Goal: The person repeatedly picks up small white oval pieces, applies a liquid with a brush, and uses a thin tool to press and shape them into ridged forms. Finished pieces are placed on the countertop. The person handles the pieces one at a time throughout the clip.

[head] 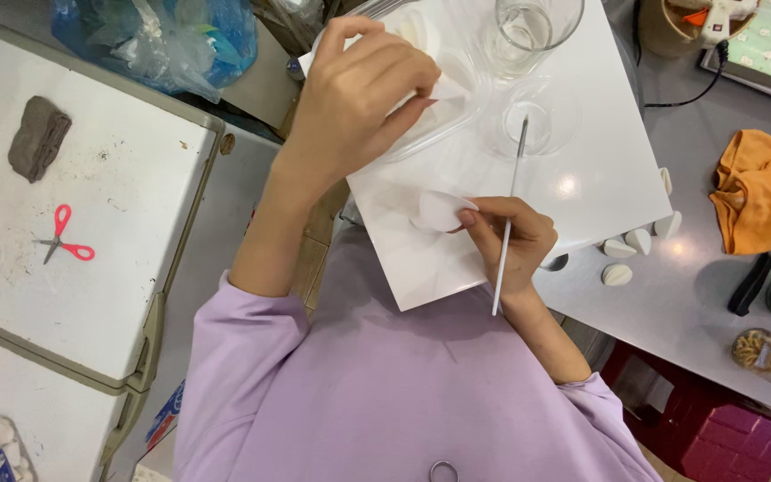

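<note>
Petal shaping, mid-batch — one piece in hand, several done

L hand (363,94), upper centre: fingers pinched on a thin white scrap (446,89) over the clear tray (443,134). R hand (510,241), centre: thumb + forefinger pressing a white disc (439,211) flat on the white board (600,170), brush (509,214) tucked betw. fingers, tip resting in a clear dish (533,120). Approx. 5 shaped white pieces (628,245) lie at right of board, so some done; disc not yet shaped. Remaining count: can't tell.
</note>
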